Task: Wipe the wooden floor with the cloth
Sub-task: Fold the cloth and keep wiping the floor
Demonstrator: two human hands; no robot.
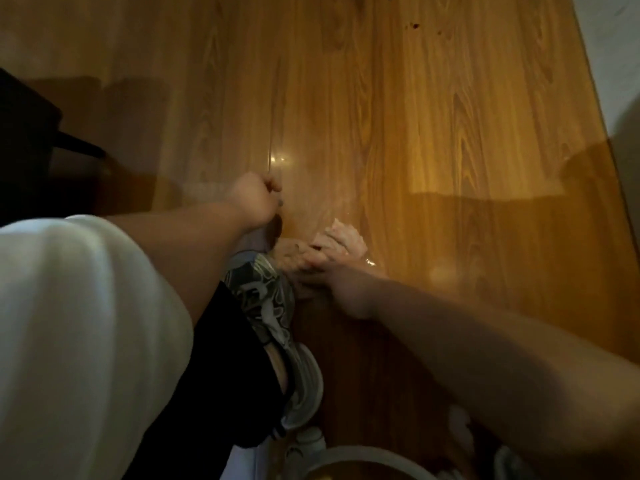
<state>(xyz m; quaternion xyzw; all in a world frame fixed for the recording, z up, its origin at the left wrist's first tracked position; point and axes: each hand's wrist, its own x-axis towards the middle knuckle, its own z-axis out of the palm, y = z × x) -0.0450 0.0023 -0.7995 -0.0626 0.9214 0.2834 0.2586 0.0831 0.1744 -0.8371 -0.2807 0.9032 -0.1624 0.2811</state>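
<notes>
The wooden floor [398, 133] fills the view, glossy with orange-brown grain. A crumpled pale cloth [341, 242] lies on it near the centre. My right hand [332, 282] presses down on the cloth, fingers wrapped over its near edge. My left hand [256, 199] is to the left of the cloth, curled into a loose fist just above the boards, with nothing visible in it. A white sleeve covers my left upper arm.
A patterned grey shoe [277, 323] sits just below the cloth, against my dark trouser leg. Dark furniture [24, 140] stands at the left edge. A white wall [616, 64] bounds the floor on the right. A few dark spots [414, 26] mark the far boards. A pale rounded rim [363, 459] shows at the bottom.
</notes>
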